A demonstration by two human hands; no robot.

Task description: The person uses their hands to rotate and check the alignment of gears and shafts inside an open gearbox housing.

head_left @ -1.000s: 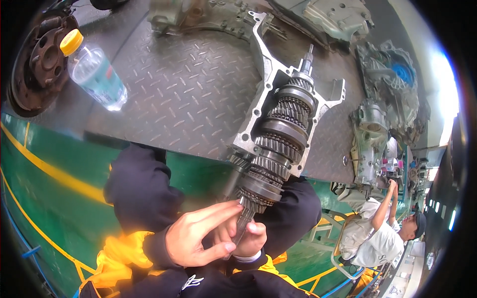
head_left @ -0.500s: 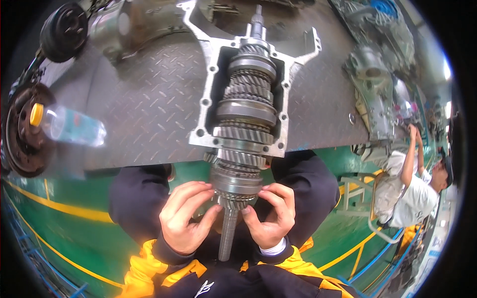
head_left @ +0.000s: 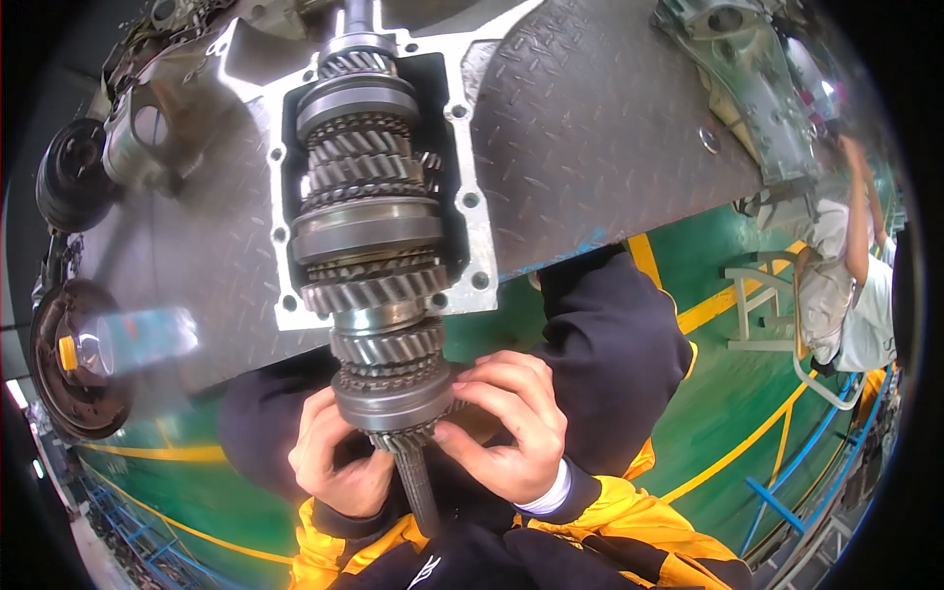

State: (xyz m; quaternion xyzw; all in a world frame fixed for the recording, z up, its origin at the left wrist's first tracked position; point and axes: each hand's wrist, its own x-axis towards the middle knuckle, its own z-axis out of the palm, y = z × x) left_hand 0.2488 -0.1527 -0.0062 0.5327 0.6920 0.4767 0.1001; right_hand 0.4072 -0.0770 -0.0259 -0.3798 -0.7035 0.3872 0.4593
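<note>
A metal gear shaft (head_left: pixel 420 492) carrying several helical gears and ring-shaped sleeves runs through an open silver housing (head_left: pixel 479 241), its splined end pointing toward me. Beyond the table's near edge, my left hand (head_left: pixel 339 457) curls against the left side of the outermost synchronizer sleeve (head_left: pixel 393 401), its fingertips partly hidden behind the metal. On the opposite side, my right hand (head_left: pixel 511 423) has its fingers at the sleeve's right rim and its thumb by the small gear (head_left: pixel 403 440) just below. Both hands are closed around this end of the assembly.
The housing rests on a dark tread-plate table (head_left: pixel 590 128). At left, a clear bottle with a yellow cap (head_left: pixel 147 339) lies by a rusty round part (head_left: pixel 74 393). More castings (head_left: pixel 757 88) stand at the far right, near another person (head_left: pixel 860 305) and a metal-framed seat (head_left: pixel 762 305).
My view has shifted, so the housing and shaft appear farther left and larger. Both hands stay at the end sleeve; my left fingers now sit lower and farther behind it.
</note>
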